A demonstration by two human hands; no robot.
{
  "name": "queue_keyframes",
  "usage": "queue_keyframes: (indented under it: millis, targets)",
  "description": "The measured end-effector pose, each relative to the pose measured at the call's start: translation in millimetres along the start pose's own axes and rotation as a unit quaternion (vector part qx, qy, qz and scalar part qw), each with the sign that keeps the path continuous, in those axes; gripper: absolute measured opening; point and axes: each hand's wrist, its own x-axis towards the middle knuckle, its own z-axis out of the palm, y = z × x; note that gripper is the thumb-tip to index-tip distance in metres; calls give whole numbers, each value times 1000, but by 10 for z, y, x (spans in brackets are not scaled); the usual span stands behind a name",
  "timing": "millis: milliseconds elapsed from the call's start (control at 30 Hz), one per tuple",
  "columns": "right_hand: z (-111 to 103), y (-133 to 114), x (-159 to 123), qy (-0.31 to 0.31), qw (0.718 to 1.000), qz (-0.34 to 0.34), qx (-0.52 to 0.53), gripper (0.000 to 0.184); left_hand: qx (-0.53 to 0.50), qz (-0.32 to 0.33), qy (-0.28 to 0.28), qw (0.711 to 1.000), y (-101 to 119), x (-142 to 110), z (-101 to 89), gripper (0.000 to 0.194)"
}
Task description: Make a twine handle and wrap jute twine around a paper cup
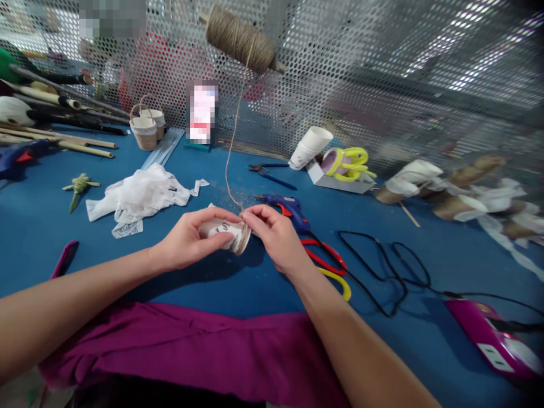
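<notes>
A white paper cup (pixel 221 229) with dark lettering lies tilted in my left hand (pixel 202 235), whose fingers and thumb close round it. Brown twine (pixel 229 164) runs down from a large spool (pixel 240 39) on the mesh and reaches the cup's rim end, where some of it is wound. At that end my right hand (pixel 274 232) pinches the twine between thumb and fingertips. Just beyond my right hand rests a blue glue gun (pixel 289 209). Scissors with red and yellow handles (pixel 325 258) lie partly hidden by my right forearm.
White plastic scraps (pixel 142 195) lie to the left, with twine-wrapped cups (pixel 147 130) behind. Pliers (pixel 274 174) and stacked paper cups (pixel 310 147) stand at the back. A black cable (pixel 378 272) loops towards a magenta power strip (pixel 493 334). Perforated metal mesh (pixel 340 68) borders the blue table.
</notes>
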Motion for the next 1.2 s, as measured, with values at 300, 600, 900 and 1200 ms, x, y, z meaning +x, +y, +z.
queue_keyframes:
  millis: [300, 600, 900, 1200]
  targets:
    - [47, -55, -43, -63, 988, 58, 128, 11, 67, 58, -63, 994, 36, -51, 46, 23]
    - [38, -32, -2, -95, 990, 46, 95, 14, 100, 38, -55, 993, 21, -64, 45, 20]
    - [-745, 200, 304, 210, 913, 83, -339, 14, 142, 69, 19, 987, -7, -40, 18, 19]
    - [-765, 337, 375, 200, 934, 139, -261, 28, 157, 98, 40, 982, -76, 15, -34, 19]
